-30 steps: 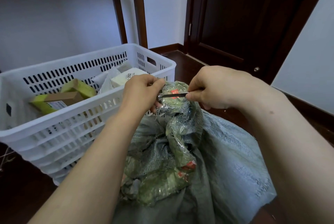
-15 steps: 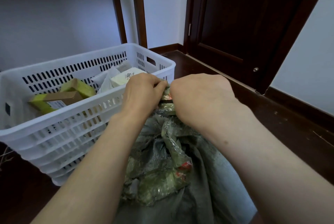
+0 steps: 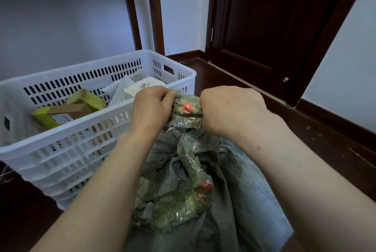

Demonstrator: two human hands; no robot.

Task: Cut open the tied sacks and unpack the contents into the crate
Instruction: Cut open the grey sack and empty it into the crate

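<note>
1. Between the two hands, in the head view, stands the tied neck (image 3: pixel 186 109) of the grey woven sack (image 3: pixel 244 201). The neck is bundled and wrapped with greenish shiny tape that has red marks.
2. The left hand (image 3: pixel 151 109) pinches the top of this neck from its own side, with the fingers curled on the wrapping. The right hand (image 3: pixel 230 109) is clenched around a thin dark blade (image 3: pixel 192 115). Only a short piece of the blade shows, and it lies across the neck just beside the right knuckles.
3. Below both wrists, the body of the sack spreads out toward the person, between the forearms, on the dark floor (image 3: pixel 325 140).
4. I judge the sack cloth to be soft and limp, so it will fold away from the blade unless it is pulled tight. The taped neck looks firmer and a little slippery. The best place to hold is the bundle above the cut, where the left hand is now.
5. How heavy the sack is, I cannot tell.
6. Beyond the left hand, very near it, sits the white slotted crate (image 3: pixel 40 150). It already holds a green-and-brown box (image 3: pixel 67 109) and a white box (image 3: pixel 140 88).
7. Beyond the right hand, well apart, is a dark door (image 3: pixel 264 28).
</note>
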